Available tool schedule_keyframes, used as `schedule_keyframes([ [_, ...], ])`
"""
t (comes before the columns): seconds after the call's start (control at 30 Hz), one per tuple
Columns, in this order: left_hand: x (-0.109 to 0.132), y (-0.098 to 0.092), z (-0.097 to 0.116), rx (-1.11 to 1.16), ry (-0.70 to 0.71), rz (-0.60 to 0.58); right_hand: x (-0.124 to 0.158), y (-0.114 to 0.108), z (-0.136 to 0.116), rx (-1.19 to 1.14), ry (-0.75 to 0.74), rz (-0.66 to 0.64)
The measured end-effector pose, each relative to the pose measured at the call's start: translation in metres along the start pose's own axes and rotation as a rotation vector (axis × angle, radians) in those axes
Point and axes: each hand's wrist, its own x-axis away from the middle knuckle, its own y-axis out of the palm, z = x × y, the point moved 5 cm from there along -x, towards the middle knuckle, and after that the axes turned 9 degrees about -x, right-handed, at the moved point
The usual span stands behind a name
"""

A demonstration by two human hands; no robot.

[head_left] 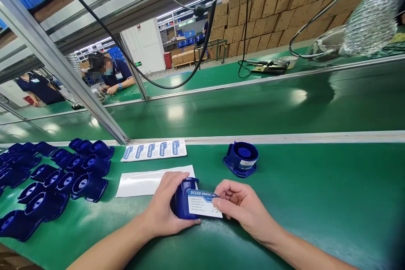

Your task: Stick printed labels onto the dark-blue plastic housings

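Observation:
My left hand [166, 206] is closed around a blue plastic housing [182, 200], gripping it at top and bottom. A white and blue printed label [202, 204] lies with its left part against the side of that housing. Its right end is pinched between the thumb and fingers of my right hand [238, 204]. Behind the left hand rests a blank white backing sheet [139, 182]. Farther back is a sheet of printed labels [155, 150]. One blue housing with a label on its side [243, 158] stands beyond my right hand.
Many blue housings [66, 181] crowd the bench's left side. A metal post [79, 74] rises at the bench's back edge, and a black cable [164, 86] hangs ahead. Across the green belt [253, 105], a co-worker [115, 71] leans over another bench. Stacked cartons [262, 12] stand behind.

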Motion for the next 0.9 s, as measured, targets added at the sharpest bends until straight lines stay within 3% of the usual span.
schedule_keyframes([
  [0.9,-0.0020,0.0000,0.0010,0.012,0.031,-0.007,0.0003,0.0013,0.0054,0.057,-0.034,-0.035],
])
